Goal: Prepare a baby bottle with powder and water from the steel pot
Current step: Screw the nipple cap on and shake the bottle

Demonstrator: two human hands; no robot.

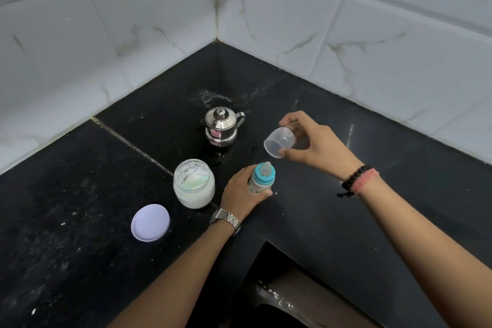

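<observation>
Head view: clear domed plastic cap (279, 142) off, pinched in right hand (314, 145).
Left hand (241, 192) grips small teal-collared baby bottle (261, 178) upright on black surface (346, 221); collar likely unscrews next.

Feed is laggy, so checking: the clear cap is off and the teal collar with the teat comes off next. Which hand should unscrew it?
Probably the right hand, once it sets down the clear cap it pinches. It hovers just above the teal collar, while the left hand already grips the baby bottle on the counter.
</observation>
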